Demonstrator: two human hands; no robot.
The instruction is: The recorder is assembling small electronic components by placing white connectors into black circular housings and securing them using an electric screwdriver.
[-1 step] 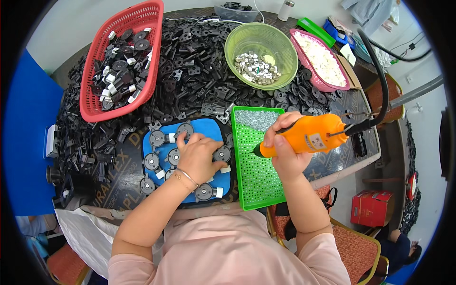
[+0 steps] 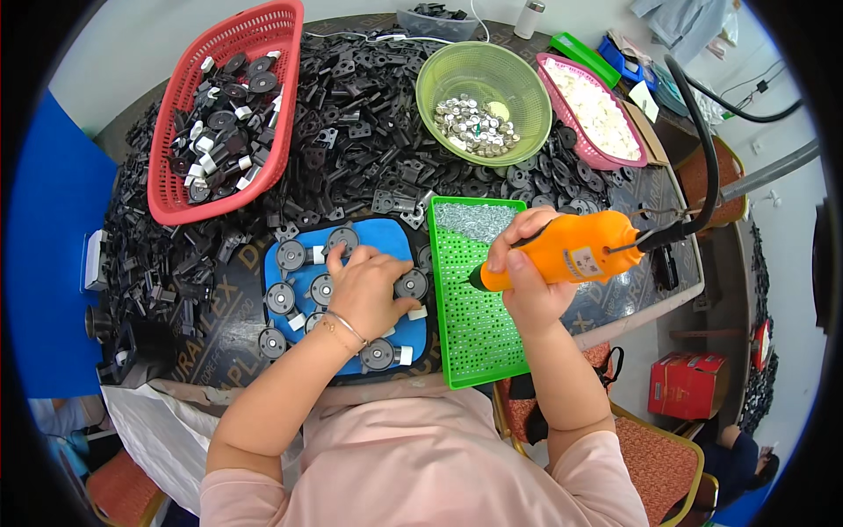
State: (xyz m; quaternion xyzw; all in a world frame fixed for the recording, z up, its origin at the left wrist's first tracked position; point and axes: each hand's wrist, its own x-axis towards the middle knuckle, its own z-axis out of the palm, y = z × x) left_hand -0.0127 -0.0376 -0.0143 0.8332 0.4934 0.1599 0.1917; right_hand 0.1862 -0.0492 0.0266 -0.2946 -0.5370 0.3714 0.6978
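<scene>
The right hand (image 2: pixel 534 303) grips the driver (image 2: pixel 575 250) over the tray (image 2: pixel 474 356); it looks weighty, rigid, best held mid-body. The left hand (image 2: pixel 369 285) spreads at a wheel (image 2: pixel 411 284) on the pad (image 2: pixel 379 233); grip cannot be confirmed.

Pale pink for the shirt (image 2: pixel 404 461) — loose, plain cloth, soft creases running across the front — and look, matching short ones here, left sleeve (image 2: pixel 246 501) and right sleeve (image 2: pixel 599 465) both finishing above the elbow! Left hand (image 2: pixel 369 285) and right hand (image 2: pixel 529 294), both bare, and there's the sparkle: around the left wrist (image 2: pixel 341 327), a slim, smooth silvery bangle (image 2: pixel 351 327) beside a finer chain bracelet (image 2: pixel 331 327) dotted with tiny beads
</scene>
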